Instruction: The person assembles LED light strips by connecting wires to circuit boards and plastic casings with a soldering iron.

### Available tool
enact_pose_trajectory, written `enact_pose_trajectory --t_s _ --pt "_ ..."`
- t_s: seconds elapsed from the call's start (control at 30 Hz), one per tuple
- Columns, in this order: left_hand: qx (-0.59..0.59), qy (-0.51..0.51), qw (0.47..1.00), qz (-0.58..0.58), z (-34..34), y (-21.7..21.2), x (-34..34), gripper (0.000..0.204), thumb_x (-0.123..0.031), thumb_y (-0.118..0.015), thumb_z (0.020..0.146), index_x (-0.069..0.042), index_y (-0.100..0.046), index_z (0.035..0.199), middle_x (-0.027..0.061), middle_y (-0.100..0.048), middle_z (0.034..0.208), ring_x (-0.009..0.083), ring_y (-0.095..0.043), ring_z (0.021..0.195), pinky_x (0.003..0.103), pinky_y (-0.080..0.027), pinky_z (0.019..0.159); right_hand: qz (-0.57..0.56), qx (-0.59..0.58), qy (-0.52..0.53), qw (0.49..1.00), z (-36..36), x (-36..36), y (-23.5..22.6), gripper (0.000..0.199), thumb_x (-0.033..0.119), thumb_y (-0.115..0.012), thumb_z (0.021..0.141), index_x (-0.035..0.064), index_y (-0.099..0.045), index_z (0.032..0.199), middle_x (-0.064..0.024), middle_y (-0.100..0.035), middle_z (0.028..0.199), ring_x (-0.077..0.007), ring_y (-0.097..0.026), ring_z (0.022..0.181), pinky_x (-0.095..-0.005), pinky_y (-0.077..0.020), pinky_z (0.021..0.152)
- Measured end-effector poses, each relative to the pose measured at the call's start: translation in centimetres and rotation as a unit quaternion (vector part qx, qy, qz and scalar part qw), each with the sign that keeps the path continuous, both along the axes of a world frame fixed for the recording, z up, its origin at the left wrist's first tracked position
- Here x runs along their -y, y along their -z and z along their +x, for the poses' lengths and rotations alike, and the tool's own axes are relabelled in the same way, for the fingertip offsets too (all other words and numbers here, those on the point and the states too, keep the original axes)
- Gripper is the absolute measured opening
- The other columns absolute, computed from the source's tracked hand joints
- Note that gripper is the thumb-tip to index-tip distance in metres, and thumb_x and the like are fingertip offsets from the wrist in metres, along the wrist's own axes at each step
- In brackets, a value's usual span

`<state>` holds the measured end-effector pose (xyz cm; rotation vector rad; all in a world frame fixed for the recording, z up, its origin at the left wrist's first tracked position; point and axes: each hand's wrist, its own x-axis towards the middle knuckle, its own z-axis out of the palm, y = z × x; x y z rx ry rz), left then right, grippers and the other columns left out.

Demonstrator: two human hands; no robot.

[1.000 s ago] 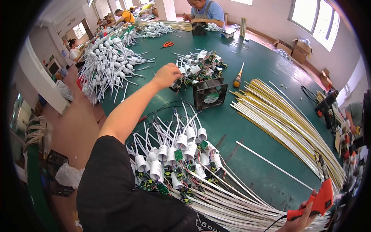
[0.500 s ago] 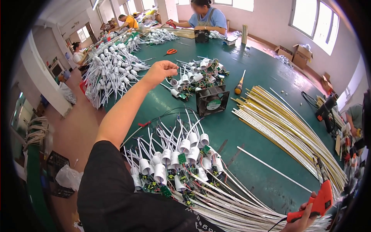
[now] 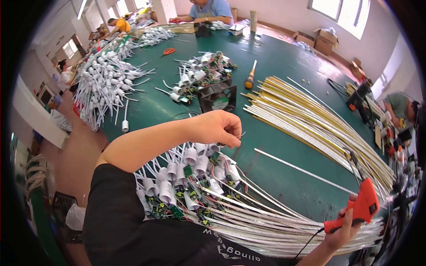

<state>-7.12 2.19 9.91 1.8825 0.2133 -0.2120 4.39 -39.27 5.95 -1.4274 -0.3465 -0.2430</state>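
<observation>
Nearest, at the lower right, the right hand (image 3: 341, 230) is wrapped shut around the handle of an orange plastic glue gun (image 3: 361, 206), its body pointing up and a dark cord trailing from the handle. Beside it, along the near edge of the green desk (image 3: 275, 177), lies a thick sheaf of silvery-white strips (image 3: 266, 221), with a cluster of white plastic lamp sockets and small green circuit boards (image 3: 191, 181) at its left end, joined by thin white wires.

Just above that cluster, the left hand (image 3: 217, 128) hovers, its grip pinched closed on a thin, short wire-like piece (image 3: 239, 135); what it is exactly is too small to tell.

One loose white strip (image 3: 301, 170) lies alone on the desk further right. Beyond it fans a wide bundle of yellow-and-white strips (image 3: 310, 119). Past the left hand sits a black square fan (image 3: 217, 97), then a second heap of white sockets and boards (image 3: 199, 73), with a yellow-handled screwdriver (image 3: 250, 76) to its right. Far left, a large pile of white wired sockets (image 3: 104, 84). Other people sit at the desk's far end.
</observation>
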Motion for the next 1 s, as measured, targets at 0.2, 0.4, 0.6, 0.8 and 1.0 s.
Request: enact_pose_trajectory --t_s 0.2,0.4,0.6,0.8,1.0 --pt "-0.036 0.017 0.997 0.066 4.5 4.1 2.2 0.014 -0.012 -0.069 0.082 -0.002 -0.060 0.085 0.0024 -0.063 0.075 0.0082 -0.055 0.068 0.024 -0.045 0.062 0.013 -0.021 -0.035 0.999 -0.5 -0.9 0.1 0.047 0.009 -0.056 0.087 -0.0047 -0.042 0.129 -0.0182 -0.057 0.119 -0.0073 -0.050 0.072 -0.0199 -0.0409 0.065" --pt "-0.043 0.063 0.988 0.137 5.5 6.6 2.8 0.014 -0.016 -0.063 0.087 -0.004 -0.063 0.093 0.0001 -0.060 0.075 0.0081 -0.053 0.068 0.025 -0.044 0.063 0.009 -0.038 -0.025 0.999 -0.3 -1.5 -0.1 0.047 0.006 -0.059 0.083 -0.0066 -0.044 0.126 -0.0200 -0.059 0.114 -0.0086 -0.053 0.071 -0.0205 -0.0425 0.061" --pt "-0.105 0.037 0.990 0.084 5.7 6.5 3.2 0.015 -0.017 -0.059 0.089 -0.004 -0.064 0.095 0.0022 -0.060 0.077 0.0111 -0.054 0.069 0.027 -0.046 0.063 -0.005 -0.048 -0.044 0.998 -0.5 -1.6 0.3 0.046 0.008 -0.058 0.084 -0.0061 -0.044 0.126 -0.0197 -0.059 0.115 -0.0089 -0.053 0.071 -0.0212 -0.0432 0.063" --pt "-0.093 0.078 0.981 0.153 5.7 7.4 2.6 0.012 -0.015 -0.063 0.085 -0.004 -0.063 0.091 0.0026 -0.062 0.078 0.0104 -0.055 0.069 0.026 -0.046 0.062 0.001 -0.054 -0.045 0.998 -0.8 -2.0 0.3 0.045 0.007 -0.060 0.083 -0.0065 -0.046 0.123 -0.0201 -0.060 0.113 -0.0098 -0.055 0.071 -0.0219 -0.0450 0.062" --pt "-0.127 0.056 0.985 0.102 6.1 7.5 1.7 0.015 -0.015 -0.066 0.084 -0.004 -0.062 0.092 0.0017 -0.063 0.079 0.0096 -0.056 0.073 0.025 -0.046 0.067 -0.013 -0.056 -0.052 0.997 -0.7 -2.2 0.4 0.048 0.009 -0.059 0.085 -0.0054 -0.043 0.128 -0.0195 -0.058 0.116 -0.0091 -0.054 0.071 -0.0209 -0.0438 0.062"
